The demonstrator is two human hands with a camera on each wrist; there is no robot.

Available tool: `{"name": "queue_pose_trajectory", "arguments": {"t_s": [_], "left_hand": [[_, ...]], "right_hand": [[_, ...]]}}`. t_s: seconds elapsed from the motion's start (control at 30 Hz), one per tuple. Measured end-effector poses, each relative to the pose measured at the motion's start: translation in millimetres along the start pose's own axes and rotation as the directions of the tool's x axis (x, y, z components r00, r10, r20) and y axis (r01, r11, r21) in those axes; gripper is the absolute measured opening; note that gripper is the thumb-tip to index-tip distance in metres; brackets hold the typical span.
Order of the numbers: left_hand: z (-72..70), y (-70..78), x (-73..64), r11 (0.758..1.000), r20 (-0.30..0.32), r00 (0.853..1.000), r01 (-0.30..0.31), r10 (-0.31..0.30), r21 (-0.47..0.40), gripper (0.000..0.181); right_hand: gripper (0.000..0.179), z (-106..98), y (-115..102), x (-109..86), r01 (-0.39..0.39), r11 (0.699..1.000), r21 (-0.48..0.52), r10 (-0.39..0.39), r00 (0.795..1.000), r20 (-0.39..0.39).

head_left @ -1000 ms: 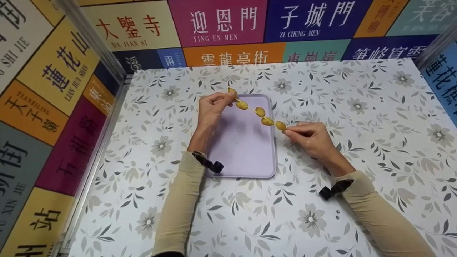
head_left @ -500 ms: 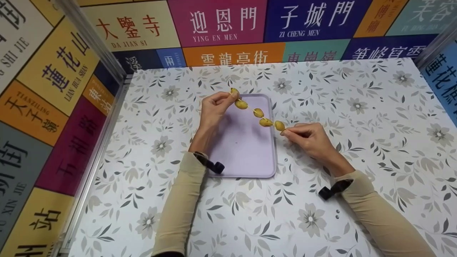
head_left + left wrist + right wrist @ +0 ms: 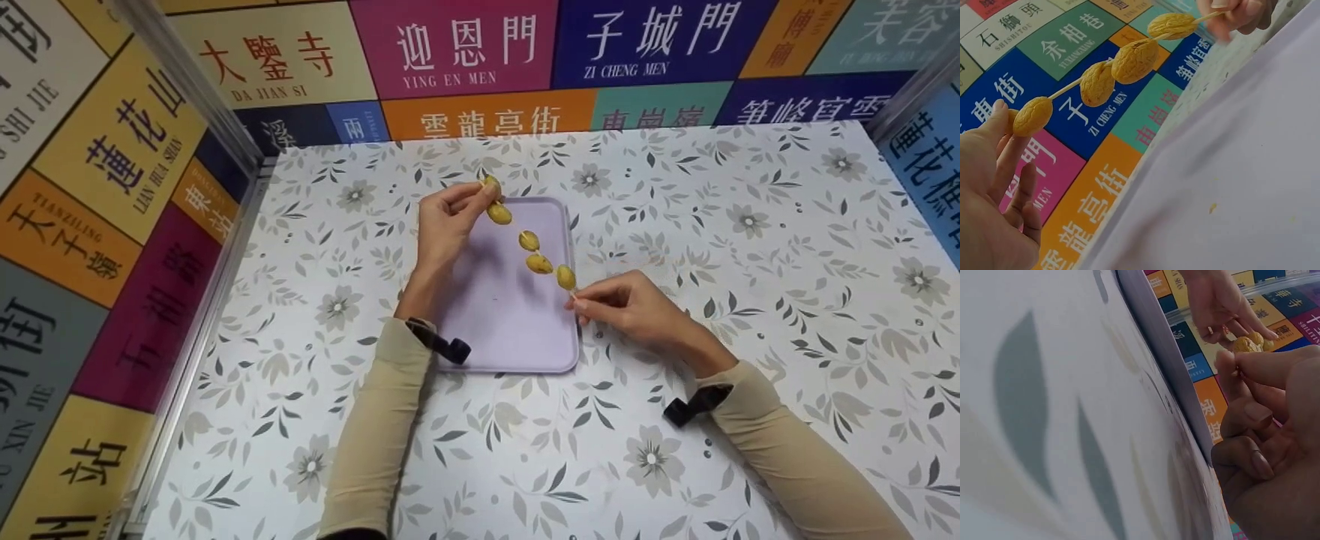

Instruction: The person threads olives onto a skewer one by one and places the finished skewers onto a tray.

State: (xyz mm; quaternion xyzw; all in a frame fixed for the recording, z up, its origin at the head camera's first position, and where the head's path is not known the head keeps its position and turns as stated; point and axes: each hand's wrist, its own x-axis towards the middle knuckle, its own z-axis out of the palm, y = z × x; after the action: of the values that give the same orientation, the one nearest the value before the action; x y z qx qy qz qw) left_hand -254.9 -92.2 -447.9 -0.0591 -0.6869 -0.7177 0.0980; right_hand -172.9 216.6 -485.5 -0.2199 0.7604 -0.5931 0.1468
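A thin wooden skewer carries several wrinkled yellow oval pieces (image 3: pixel 539 263) that look like small potatoes. It slopes above a light purple tray (image 3: pixel 517 337), its far left end higher. My left hand (image 3: pixel 446 232) pinches the piece at that end between thumb and fingers. With thumb and forefinger, my right hand (image 3: pixel 634 306) pinches the bare stick near the tray's right edge. In the left wrist view, a stretch of bare stick shows between the pieces by my left fingers and the wrinkled pieces (image 3: pixel 1134 61) farther along. My right fingertips partly hide the pieces (image 3: pixel 1248 344) in the right wrist view.
A white tabletop (image 3: pixel 652 461) with grey flowers and leaves lies around the tray. Panels with large printed characters (image 3: pixel 457 45) stand along the back and sides. Small yellow crumbs (image 3: pixel 1212 208) lie on the tray. Each wrist wears a black camera strap.
My right hand has moved left and nearer to me, to the tray's edge. The left hand has shifted slightly up and away. The skewer now slopes more steeply.
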Motion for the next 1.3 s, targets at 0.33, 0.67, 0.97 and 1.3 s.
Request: {"name": "queue_pose_trajectory", "arguments": {"t_s": [0.33, 0.67, 0.97, 1.3], "left_hand": [[-13.0, 10.9, 2.7, 0.993, 0.092, 0.995, -0.038, 0.028, 0.114, 0.033], [-47.9, -12.3, -2.6, 0.875, 0.05, 0.999, -0.015, -0.01, 0.484, 0.025], [-67.4, -23.8, -7.7, 0.809, -0.021, 0.998, 0.064, -0.064, 0.585, 0.025], [-68.3, -22.8, -10.3, 0.75, -0.038, 0.995, 0.098, -0.097, 0.654, 0.026]], "right_hand": [[0.023, 21, -4, 0.9, 0.117, 0.927, 0.357, -0.111, 0.993, -0.037], [0.048, 37, -9, -1.1, -0.016, 0.893, 0.45, 0.004, 1.0, 0.028], [0.041, 52, -13, 2.3, -0.133, 0.865, 0.484, 0.181, 0.982, -0.055], [0.03, 56, -14, 3.6, -0.181, 0.853, 0.489, 0.244, 0.967, -0.068]]}}
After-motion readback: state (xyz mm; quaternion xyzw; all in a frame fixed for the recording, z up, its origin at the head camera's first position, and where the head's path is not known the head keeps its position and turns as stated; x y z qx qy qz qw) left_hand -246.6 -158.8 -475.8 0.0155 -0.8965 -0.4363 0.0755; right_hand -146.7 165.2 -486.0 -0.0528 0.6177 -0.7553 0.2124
